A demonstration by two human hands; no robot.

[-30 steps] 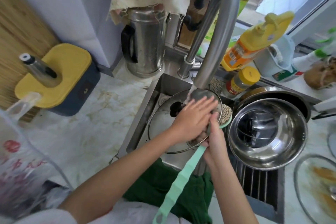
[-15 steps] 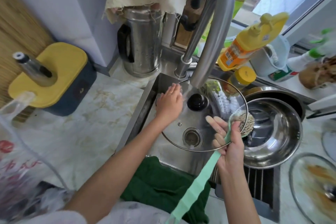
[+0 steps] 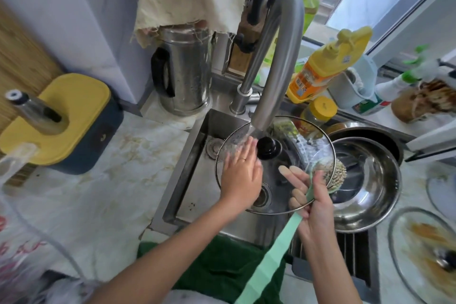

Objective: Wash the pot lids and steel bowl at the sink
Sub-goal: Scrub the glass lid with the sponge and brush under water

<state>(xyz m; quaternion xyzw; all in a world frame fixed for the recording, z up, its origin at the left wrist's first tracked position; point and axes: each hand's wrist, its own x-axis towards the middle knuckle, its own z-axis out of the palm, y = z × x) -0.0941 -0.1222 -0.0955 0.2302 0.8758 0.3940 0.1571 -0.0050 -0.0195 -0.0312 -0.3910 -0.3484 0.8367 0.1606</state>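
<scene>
Countertop (image 3: pixel 98 205): pale veined marble, stained, around a steel sink (image 3: pixel 195 155).
Left: 1 yellow-lidded navy box (image 3: pixel 81 111), 1 steel jug (image 3: pixel 185 76).
Right: 1 dirty glass lid (image 3: pixel 424 254).
Sink's right half: 1 steel bowl (image 3: pixel 375 180), slatted rack (image 3: pixel 355 256) in front.

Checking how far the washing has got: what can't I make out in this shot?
Head view:
- Fingertips of the left hand: blurred under the tap water on the glass lid.
- Steel bowl, left side: hidden by that lid and the dish brush held by the right hand.
- Soiled lid, lower right: cut off by the frame edge.
</scene>
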